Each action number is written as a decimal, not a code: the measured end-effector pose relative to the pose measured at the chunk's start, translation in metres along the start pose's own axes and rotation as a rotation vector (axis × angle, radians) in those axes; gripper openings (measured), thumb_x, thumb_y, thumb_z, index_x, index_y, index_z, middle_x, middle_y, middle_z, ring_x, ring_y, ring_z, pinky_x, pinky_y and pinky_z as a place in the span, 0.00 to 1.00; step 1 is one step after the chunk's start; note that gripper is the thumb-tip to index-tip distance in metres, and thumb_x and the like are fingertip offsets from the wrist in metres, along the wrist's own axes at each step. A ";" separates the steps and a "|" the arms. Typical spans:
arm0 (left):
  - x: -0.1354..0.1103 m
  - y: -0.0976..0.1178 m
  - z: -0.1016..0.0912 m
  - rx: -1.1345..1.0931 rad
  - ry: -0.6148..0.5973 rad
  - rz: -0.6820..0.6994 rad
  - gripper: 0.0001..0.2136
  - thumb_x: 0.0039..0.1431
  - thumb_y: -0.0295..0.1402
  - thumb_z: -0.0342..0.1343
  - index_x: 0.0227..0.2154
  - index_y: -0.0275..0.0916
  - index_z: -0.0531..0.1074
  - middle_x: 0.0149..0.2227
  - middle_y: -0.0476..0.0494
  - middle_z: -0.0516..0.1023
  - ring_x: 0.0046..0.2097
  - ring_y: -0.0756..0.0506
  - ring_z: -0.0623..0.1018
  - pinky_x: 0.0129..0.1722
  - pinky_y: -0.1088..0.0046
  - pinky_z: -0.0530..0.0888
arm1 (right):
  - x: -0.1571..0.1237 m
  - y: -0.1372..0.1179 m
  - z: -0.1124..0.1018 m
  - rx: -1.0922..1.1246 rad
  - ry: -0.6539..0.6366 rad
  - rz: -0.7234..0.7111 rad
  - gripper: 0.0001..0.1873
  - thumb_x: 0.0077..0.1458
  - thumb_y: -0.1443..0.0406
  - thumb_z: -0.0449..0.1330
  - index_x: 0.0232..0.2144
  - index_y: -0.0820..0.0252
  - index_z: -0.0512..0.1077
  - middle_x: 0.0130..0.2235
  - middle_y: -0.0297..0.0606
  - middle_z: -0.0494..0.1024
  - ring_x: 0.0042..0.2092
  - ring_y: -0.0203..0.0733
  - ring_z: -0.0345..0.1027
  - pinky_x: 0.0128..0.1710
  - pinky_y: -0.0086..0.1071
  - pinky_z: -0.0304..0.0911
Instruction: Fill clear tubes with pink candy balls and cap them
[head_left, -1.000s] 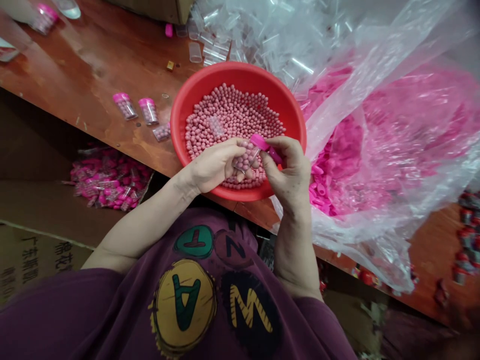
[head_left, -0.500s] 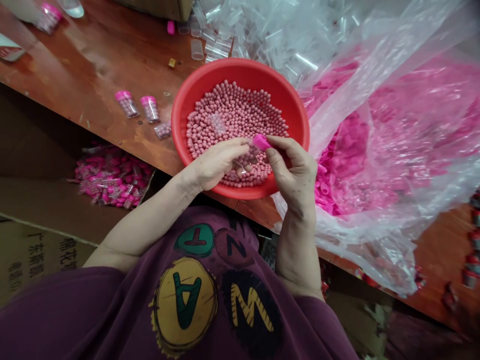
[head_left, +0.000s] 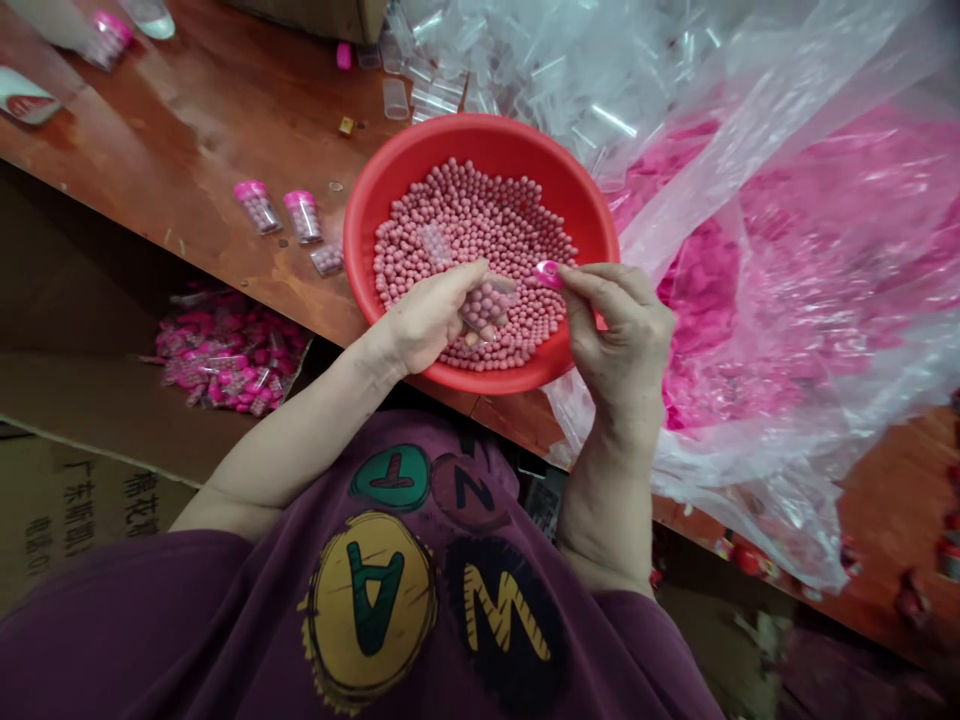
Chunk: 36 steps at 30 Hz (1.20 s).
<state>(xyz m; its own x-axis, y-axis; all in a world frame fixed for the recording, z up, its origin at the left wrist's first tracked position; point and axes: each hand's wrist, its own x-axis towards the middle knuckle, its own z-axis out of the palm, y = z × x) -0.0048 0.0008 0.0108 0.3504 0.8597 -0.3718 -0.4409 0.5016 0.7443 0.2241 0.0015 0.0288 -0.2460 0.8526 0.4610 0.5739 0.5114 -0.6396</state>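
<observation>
Over the near side of a red basin [head_left: 604,225], my left hand [head_left: 431,318] is closed around a small clear tube [head_left: 486,303] filled with pink beads. Its mouth, uncapped, faces right. My right hand [head_left: 619,325] pinches a bright pink cap [head_left: 549,273] between thumb and forefinger, a short gap to the right of the tube. Pink beads [head_left: 480,215] cover the basin's bottom. Another filled clear tube [head_left: 433,243] lies on the beads. Left of the basin, two pink-capped tubes [head_left: 303,217] and an uncapped filled tube [head_left: 328,260] rest on the table.
A clear plastic bag [head_left: 757,470] of pink caps [head_left: 697,330] spreads to the right. Behind the basin lie heaped empty clear tubes [head_left: 540,60]. Below the table's left edge, a cardboard box [head_left: 82,400] holds many capped tubes [head_left: 232,355]. A small yellow piece [head_left: 346,126] sits on the tabletop.
My right hand has drawn back to the right with the pink cap, away from the tube. The tube in my left hand now shows more plainly, its mouth uncovered.
</observation>
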 end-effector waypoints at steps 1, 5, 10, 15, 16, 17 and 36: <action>-0.001 0.001 0.001 -0.007 0.003 -0.001 0.15 0.75 0.45 0.60 0.49 0.38 0.80 0.36 0.42 0.80 0.34 0.44 0.81 0.32 0.69 0.73 | -0.001 -0.001 0.000 0.011 0.029 0.025 0.13 0.76 0.60 0.65 0.55 0.33 0.85 0.52 0.38 0.86 0.54 0.56 0.79 0.62 0.60 0.76; -0.008 0.003 0.003 -0.019 -0.039 0.056 0.06 0.67 0.32 0.66 0.44 0.36 0.81 0.40 0.43 0.81 0.36 0.49 0.79 0.35 0.73 0.74 | -0.004 -0.014 0.016 0.190 0.083 0.105 0.10 0.75 0.58 0.67 0.55 0.39 0.84 0.50 0.37 0.87 0.51 0.53 0.80 0.58 0.56 0.78; -0.009 -0.001 0.002 -0.052 -0.121 0.113 0.07 0.64 0.30 0.72 0.40 0.36 0.81 0.40 0.45 0.80 0.37 0.52 0.78 0.36 0.78 0.74 | -0.001 -0.021 0.039 0.248 0.116 0.072 0.09 0.74 0.54 0.68 0.49 0.47 0.85 0.47 0.35 0.87 0.48 0.46 0.82 0.53 0.46 0.80; -0.007 -0.006 0.000 -0.065 -0.136 0.117 0.10 0.64 0.34 0.74 0.42 0.36 0.82 0.39 0.46 0.79 0.37 0.52 0.77 0.38 0.77 0.76 | 0.001 -0.018 0.043 0.280 0.122 0.073 0.06 0.72 0.58 0.69 0.45 0.48 0.86 0.44 0.36 0.86 0.46 0.44 0.82 0.49 0.41 0.79; -0.007 -0.006 0.000 -0.060 -0.126 0.119 0.10 0.64 0.35 0.74 0.42 0.36 0.82 0.38 0.46 0.79 0.36 0.52 0.77 0.37 0.77 0.76 | 0.001 -0.018 0.043 0.262 0.119 0.068 0.05 0.72 0.59 0.68 0.45 0.48 0.86 0.44 0.36 0.86 0.46 0.44 0.82 0.49 0.41 0.79; -0.007 -0.006 0.000 -0.051 -0.115 0.124 0.10 0.65 0.35 0.73 0.42 0.36 0.81 0.38 0.46 0.79 0.35 0.52 0.76 0.36 0.78 0.75 | 0.000 -0.018 0.044 0.236 0.120 0.062 0.06 0.72 0.59 0.68 0.45 0.48 0.86 0.43 0.36 0.87 0.46 0.44 0.82 0.49 0.42 0.79; -0.015 0.004 0.014 0.151 0.013 0.183 0.05 0.72 0.23 0.61 0.39 0.36 0.79 0.31 0.51 0.77 0.28 0.54 0.73 0.30 0.80 0.70 | -0.015 0.000 0.033 0.362 -0.037 0.180 0.22 0.70 0.52 0.65 0.64 0.38 0.77 0.58 0.40 0.81 0.52 0.51 0.80 0.53 0.51 0.83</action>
<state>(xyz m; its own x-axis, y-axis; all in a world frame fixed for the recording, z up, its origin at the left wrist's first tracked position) -0.0002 -0.0115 0.0269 0.2649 0.9366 -0.2292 -0.3673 0.3178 0.8741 0.2022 -0.0076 0.0019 -0.1988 0.9318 0.3038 0.3002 0.3530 -0.8862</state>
